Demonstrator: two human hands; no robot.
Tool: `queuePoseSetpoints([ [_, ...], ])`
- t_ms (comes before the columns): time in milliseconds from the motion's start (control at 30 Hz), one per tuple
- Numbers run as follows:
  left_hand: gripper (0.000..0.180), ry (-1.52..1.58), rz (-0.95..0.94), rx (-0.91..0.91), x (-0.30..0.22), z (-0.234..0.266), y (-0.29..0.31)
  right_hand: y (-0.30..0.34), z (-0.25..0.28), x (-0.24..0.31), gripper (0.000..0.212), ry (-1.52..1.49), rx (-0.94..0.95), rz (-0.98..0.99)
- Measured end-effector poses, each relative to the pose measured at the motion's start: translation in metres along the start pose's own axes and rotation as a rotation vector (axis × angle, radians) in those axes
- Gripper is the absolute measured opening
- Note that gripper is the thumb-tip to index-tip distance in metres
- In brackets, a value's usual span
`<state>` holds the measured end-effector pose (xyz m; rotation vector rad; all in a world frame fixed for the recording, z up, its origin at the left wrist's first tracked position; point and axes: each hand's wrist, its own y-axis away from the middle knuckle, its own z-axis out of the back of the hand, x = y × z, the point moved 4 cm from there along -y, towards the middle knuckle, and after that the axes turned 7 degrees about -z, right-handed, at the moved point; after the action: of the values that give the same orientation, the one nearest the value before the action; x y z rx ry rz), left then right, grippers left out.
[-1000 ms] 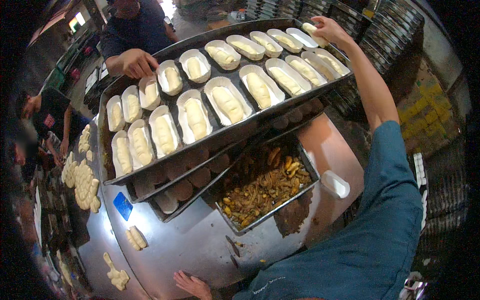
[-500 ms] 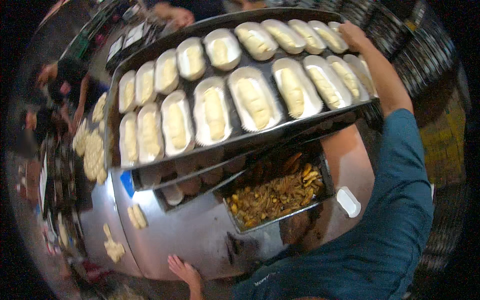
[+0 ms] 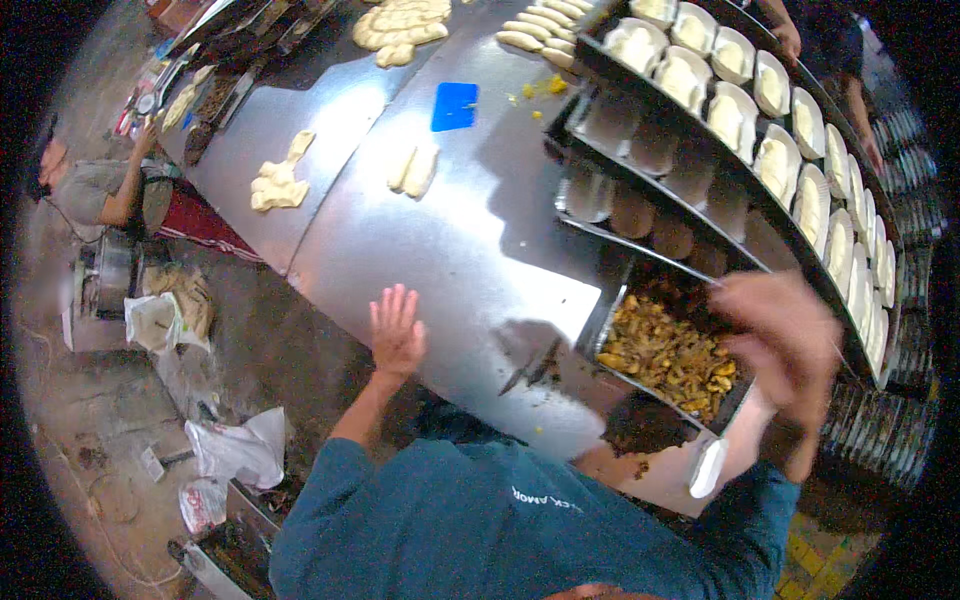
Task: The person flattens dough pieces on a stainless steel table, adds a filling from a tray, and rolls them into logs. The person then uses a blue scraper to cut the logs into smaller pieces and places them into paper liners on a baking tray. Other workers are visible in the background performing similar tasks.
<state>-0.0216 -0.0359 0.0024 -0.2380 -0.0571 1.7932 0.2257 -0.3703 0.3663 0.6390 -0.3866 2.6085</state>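
My left hand (image 3: 397, 330) is spread flat with fingers apart at the near edge of the metal table (image 3: 440, 270), holding nothing. My right hand (image 3: 785, 330), smeared by motion, is over the right end of a rectangular pan of brown and yellow filling (image 3: 665, 350); its fingers cannot be made out. Just beyond it, a large dark tray (image 3: 690, 130) carries rows of white paper moulds, each with a pale dough roll (image 3: 775, 160). More trays with moulds (image 3: 650, 140) lie beneath it. A single white paper mould (image 3: 708, 467) sits beside the pan's near corner.
A blue scraper (image 3: 455, 107), two dough rolls (image 3: 413, 170) and a flat dough piece (image 3: 283, 180) lie on the table. More dough (image 3: 400, 28) is farther back. Another person's hand (image 3: 785, 40) is at the tray's far side. A second person (image 3: 110, 190) stands left. Stacked trays (image 3: 880, 430) are at right.
My right hand has come off the top tray's far corner and moved down toward the filling pan. The view has swung, placing the tray at the right. My left hand stays spread.
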Motion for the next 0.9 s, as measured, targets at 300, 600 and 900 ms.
queuePoseSetpoints([
  [300,0.051,0.315,-0.041,-0.004,0.012,-0.002,-0.009,-0.249,-0.364,-0.049,0.044,-0.240,-0.123,-0.562],
  [600,0.035,0.525,-0.078,-0.125,0.102,0.033,-0.011,-0.315,-0.424,-0.098,0.042,-0.356,-0.213,-0.915],
  [900,0.048,0.167,-0.032,-0.137,0.139,0.007,-0.035,-0.243,-0.418,-0.032,0.043,0.143,-0.102,-0.824],
])
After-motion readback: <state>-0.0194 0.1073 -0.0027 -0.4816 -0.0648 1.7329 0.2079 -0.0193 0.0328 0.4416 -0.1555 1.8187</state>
